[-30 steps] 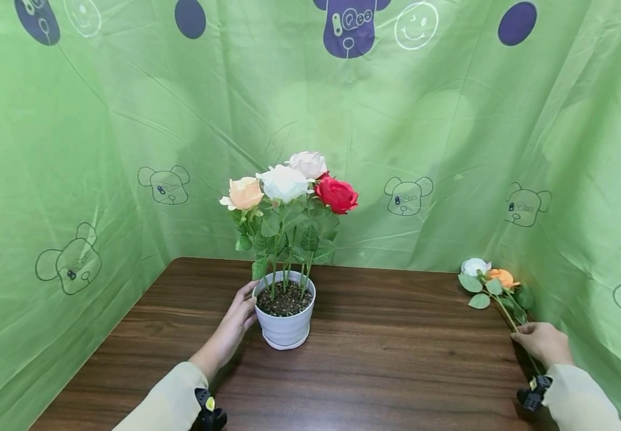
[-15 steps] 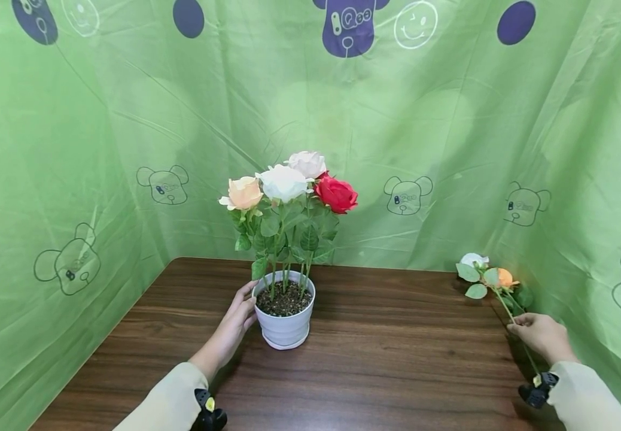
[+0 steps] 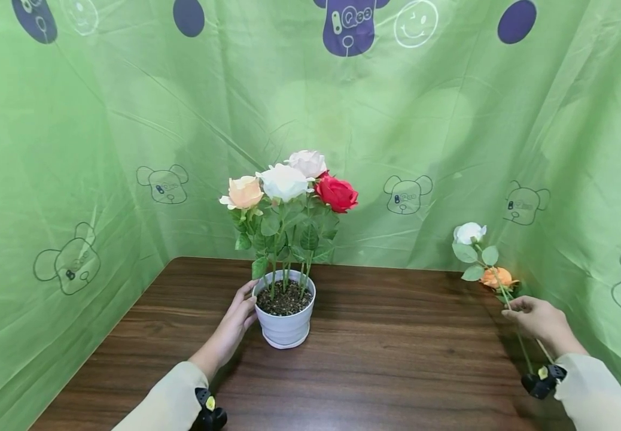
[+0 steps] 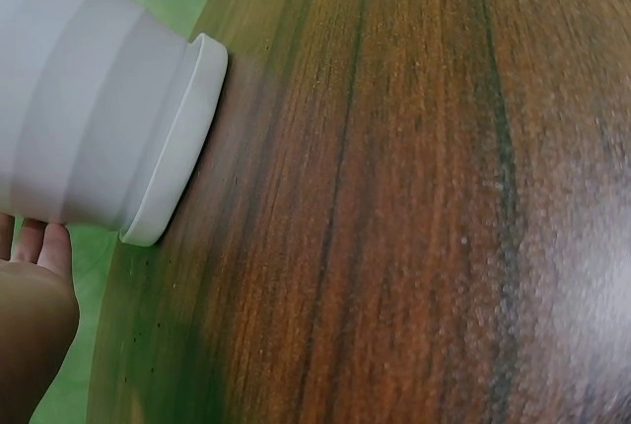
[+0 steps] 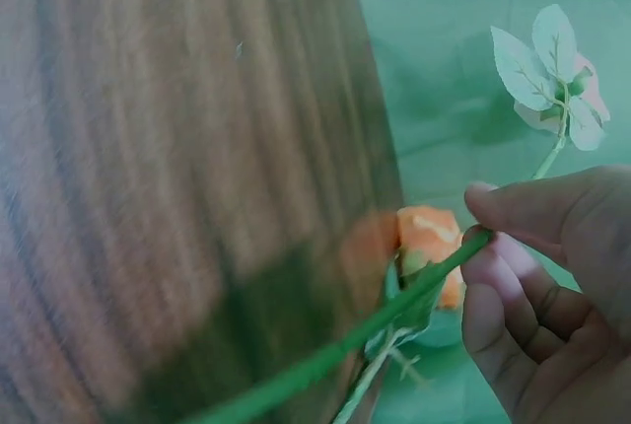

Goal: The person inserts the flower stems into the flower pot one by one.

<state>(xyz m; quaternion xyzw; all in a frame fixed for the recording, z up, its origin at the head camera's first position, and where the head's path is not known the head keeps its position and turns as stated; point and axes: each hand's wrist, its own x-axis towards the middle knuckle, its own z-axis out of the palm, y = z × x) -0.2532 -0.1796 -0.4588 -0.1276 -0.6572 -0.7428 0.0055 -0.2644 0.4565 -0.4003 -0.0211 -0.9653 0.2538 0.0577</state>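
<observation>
My left hand [image 3: 233, 323] touches the left side of a ribbed white flowerpot [image 3: 286, 330] with fairly straight fingers. In the left wrist view, the fingertips [image 4: 55, 247] meet the pot's wall. Dark soil fills the pot, and it bears a peach rose [image 3: 244, 193], a white rose [image 3: 285, 182], a pale pinkish rose [image 3: 307, 163] and a red rose [image 3: 336, 194]. Over the table's right side, my right hand [image 3: 543, 322] pinches the green stem [image 5: 335, 350] of another white rose [image 3: 469, 233], its bloom raised. Below it lies an orange rose [image 3: 496, 278], apart from the fingers.
A brown wood-grain table [image 3: 396, 359] carries the pot left of its middle. Green printed curtain [image 3: 359, 120] hangs close behind the back edge and along both sides. The orange rose lies near the back right corner, against the curtain.
My right hand has lifted the white rose by its stem, raising its bloom above the orange rose, which stays on the table. The left hand and the pot have not moved.
</observation>
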